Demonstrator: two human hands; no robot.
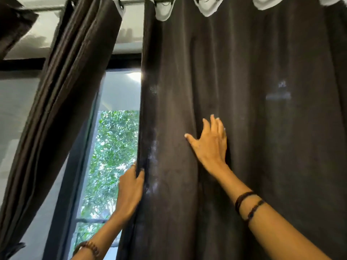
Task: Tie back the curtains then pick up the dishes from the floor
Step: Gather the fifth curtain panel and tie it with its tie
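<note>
A dark brown curtain [253, 91] hangs spread across the right of the view from a metal rod [131, 0]. My left hand [130, 190] grips its left edge, fingers curled round the hem at about waist height of the panel. My right hand [210, 143] lies flat against the cloth, fingers straight and pointing up. A second dark curtain [62, 91] hangs gathered in folds on the left. No dishes or floor are in view.
Between the two curtains a window [114, 147] shows green leaves outside, with a dark frame [62, 203] along its left side. A pale wall [15, 109] lies at the far left. Beaded bracelets sit on both wrists.
</note>
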